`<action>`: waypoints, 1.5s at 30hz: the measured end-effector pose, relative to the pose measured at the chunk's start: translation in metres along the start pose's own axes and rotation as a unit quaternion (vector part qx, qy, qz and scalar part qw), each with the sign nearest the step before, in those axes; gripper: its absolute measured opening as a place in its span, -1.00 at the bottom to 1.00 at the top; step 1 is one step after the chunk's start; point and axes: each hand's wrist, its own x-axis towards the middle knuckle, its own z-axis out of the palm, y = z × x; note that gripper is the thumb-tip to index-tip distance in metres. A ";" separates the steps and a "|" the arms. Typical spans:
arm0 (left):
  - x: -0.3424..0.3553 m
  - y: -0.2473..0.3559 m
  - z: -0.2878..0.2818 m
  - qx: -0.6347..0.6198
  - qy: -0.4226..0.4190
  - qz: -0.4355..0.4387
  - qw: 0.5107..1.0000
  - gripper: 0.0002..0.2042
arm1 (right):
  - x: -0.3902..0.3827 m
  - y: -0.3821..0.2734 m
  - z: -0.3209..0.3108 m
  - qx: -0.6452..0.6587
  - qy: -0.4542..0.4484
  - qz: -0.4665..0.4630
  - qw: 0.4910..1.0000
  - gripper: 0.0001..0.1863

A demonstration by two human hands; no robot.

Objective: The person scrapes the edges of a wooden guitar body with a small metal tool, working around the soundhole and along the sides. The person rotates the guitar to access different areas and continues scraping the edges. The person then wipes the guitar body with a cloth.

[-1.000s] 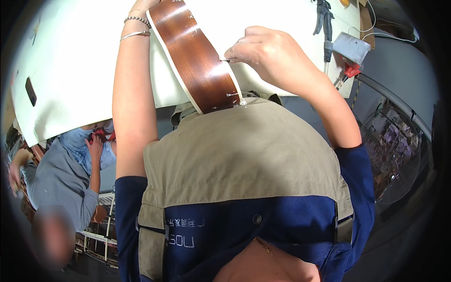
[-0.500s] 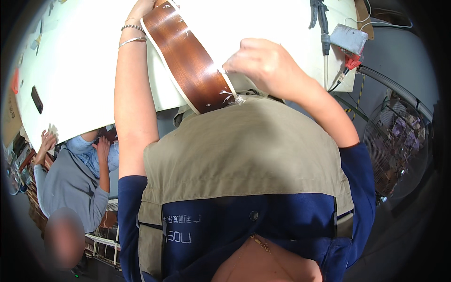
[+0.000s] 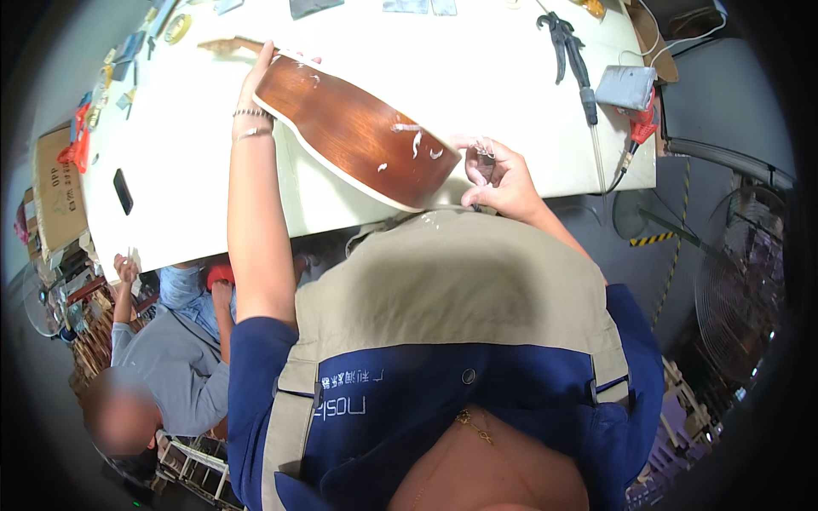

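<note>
My left hand (image 3: 259,77) grips a small guitar-like instrument (image 3: 341,128) near where neck and body meet. It lies on its edge, brown wooden side up with cream binding, its lower end against my khaki apron (image 3: 452,281). White curly scraps (image 3: 415,143) cling to the side. Beside that lower end, my right hand (image 3: 494,179) has its fingers curled, pale shavings about the fingertips; what it holds is too small to make out.
The white bench (image 3: 170,196) carries a dark phone (image 3: 123,192), an air gun (image 3: 569,51), a grey block (image 3: 625,88) and assorted small items along its far edges. A cardboard box (image 3: 58,187) is at left. A co-worker (image 3: 170,366) sits below left; a fan (image 3: 733,281) stands right.
The instrument has tilted leftward at its upper end, exposing its neck. My right hand has dropped lower, to the instrument's bottom end, and turned. The co-worker's hand has shifted along the bench edge.
</note>
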 end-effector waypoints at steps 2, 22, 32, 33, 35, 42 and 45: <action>-0.017 0.008 -0.026 0.017 0.025 -0.003 1.000 -0.51 | 0.007 -0.003 0.017 0.072 0.042 -0.080 0.993 -0.43; -0.247 -0.195 -0.030 -0.286 0.088 -0.046 0.953 -0.06 | 0.030 -0.050 0.067 -0.030 -0.052 0.109 0.992 -0.56; -0.223 -0.180 -0.023 -0.377 0.095 -0.242 0.889 -0.48 | 0.059 -0.021 0.071 0.103 0.040 -0.031 0.993 -0.38; -0.220 -0.173 -0.016 -0.401 0.067 -0.251 0.878 -0.48 | 0.062 -0.018 0.071 0.097 0.043 -0.072 0.992 -0.34; -0.212 -0.160 -0.008 -0.448 0.009 -0.271 0.852 -0.49 | 0.068 -0.016 0.071 0.082 0.049 -0.156 0.983 -0.26; -0.173 -0.142 -0.015 -0.262 0.041 -0.326 0.907 -0.42 | 0.108 -0.012 0.064 0.031 0.031 -0.219 0.975 -0.15; -0.159 -0.122 -0.025 0.079 0.044 -0.375 0.923 -0.34 | 0.137 0.002 0.051 0.030 0.087 -0.160 0.983 -0.23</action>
